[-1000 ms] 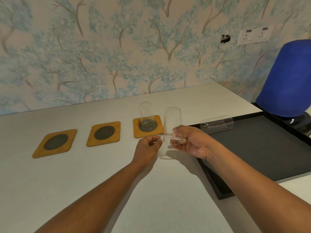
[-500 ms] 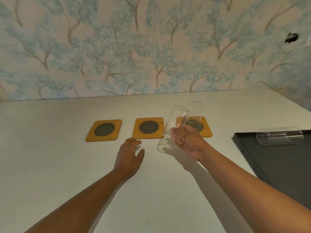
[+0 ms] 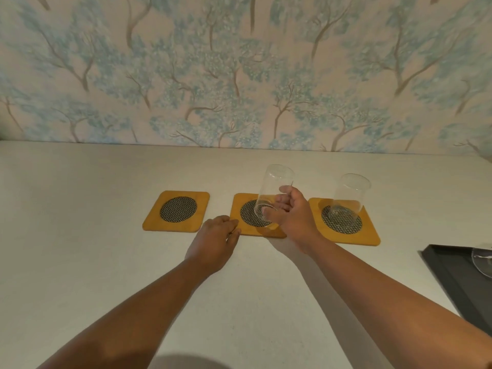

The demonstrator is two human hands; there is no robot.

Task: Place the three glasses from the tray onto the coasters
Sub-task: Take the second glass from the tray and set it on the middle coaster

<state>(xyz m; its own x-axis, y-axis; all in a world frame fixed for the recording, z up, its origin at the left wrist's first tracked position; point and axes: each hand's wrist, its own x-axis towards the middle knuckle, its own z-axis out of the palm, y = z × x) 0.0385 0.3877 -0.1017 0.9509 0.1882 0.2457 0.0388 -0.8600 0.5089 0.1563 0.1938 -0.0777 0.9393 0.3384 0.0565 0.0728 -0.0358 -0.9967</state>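
Observation:
Three yellow coasters with dark mesh centres lie in a row on the pale table. The left coaster (image 3: 176, 211) is bare. My right hand (image 3: 294, 217) grips a clear glass (image 3: 274, 190) near its base and holds it slightly tilted over the middle coaster (image 3: 241, 227); I cannot tell whether it touches. A second glass (image 3: 347, 201) stands upright on the right coaster (image 3: 368, 233). My left hand (image 3: 214, 241) rests on the table, fingertips at the middle coaster's front left corner, holding nothing. A third glass (image 3: 483, 262) lies in the black tray (image 3: 452, 275), mostly cut off at the right edge.
A wall with blue tree-patterned wallpaper stands right behind the table's far edge. The tray sits at the right, partly out of view.
My right hand has carried the glass left and forward over the middle coaster and brought it more upright. My left hand has slid up to that coaster's corner. The view has shifted left.

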